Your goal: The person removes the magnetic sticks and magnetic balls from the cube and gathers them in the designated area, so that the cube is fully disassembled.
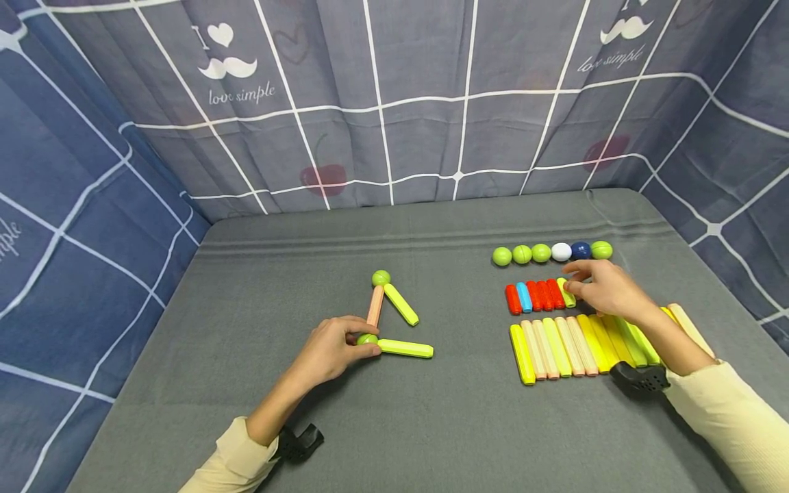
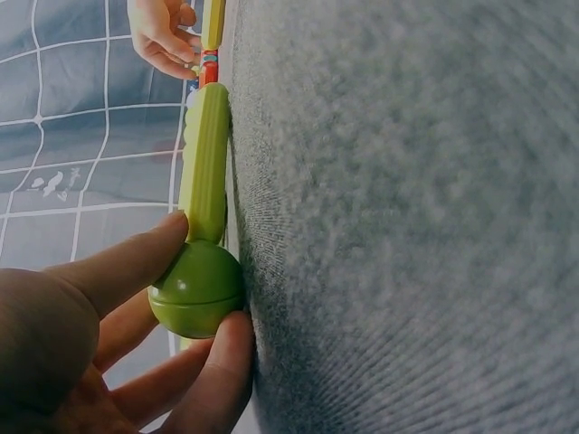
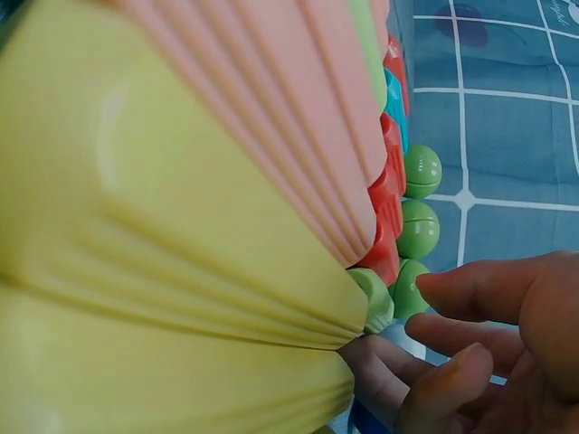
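In the head view my left hand (image 1: 333,349) pinches a green ball (image 2: 197,289) between thumb and fingers, low against the cloth. A yellow-green stick (image 1: 405,348) extends to the right from that ball. A pink stick (image 1: 374,307) runs from it up to a second green ball (image 1: 381,278), where another yellow-green stick (image 1: 401,305) slants down to the right. My right hand (image 1: 607,291) is over the right end of a row of short sticks, its fingertips at a short light-green stick (image 1: 566,293). The right wrist view shows its thumb and fingers apart.
Short red sticks (image 1: 540,296) and a short blue stick (image 1: 524,297) continue that row. Behind lie several green balls (image 1: 522,255), a white ball (image 1: 561,252) and a dark blue ball (image 1: 581,250). Long sticks (image 1: 555,347) line up in front, partly under the right forearm. Patterned curtains surround the grey cloth.
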`<action>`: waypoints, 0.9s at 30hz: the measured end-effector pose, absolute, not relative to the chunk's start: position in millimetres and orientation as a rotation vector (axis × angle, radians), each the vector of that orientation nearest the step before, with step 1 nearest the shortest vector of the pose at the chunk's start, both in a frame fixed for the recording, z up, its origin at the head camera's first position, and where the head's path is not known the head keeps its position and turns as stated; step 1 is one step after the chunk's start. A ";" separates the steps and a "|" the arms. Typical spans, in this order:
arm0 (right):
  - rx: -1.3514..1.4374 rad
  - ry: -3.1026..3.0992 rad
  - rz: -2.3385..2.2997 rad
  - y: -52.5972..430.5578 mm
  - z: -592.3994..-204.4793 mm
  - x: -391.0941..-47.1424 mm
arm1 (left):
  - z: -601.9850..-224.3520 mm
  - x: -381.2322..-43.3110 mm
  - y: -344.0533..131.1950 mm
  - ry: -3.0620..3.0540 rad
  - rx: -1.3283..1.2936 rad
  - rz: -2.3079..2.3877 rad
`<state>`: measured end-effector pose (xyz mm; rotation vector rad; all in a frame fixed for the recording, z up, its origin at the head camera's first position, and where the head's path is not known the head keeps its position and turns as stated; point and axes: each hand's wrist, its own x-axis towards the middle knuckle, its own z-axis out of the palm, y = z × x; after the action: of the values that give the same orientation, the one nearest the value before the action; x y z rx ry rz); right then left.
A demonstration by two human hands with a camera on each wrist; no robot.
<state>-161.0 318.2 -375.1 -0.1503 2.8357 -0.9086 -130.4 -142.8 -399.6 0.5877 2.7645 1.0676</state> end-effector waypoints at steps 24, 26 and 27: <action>-0.849 2.689 -1.018 158.5 -388.1 -114.0 | -397.1 -126.1 -140.7 2.758 0.566 1.053; -0.877 2.668 -0.979 144.0 -391.2 -113.5 | -397.1 -125.6 -140.5 2.744 0.582 1.047; -0.885 2.657 -0.971 137.8 -391.9 -113.8 | -397.2 -125.5 -140.5 2.738 0.591 1.047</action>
<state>-113.8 137.8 -391.9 -0.8850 2.6567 -0.9709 -125.5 -140.5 -397.2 0.5905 2.7381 1.0474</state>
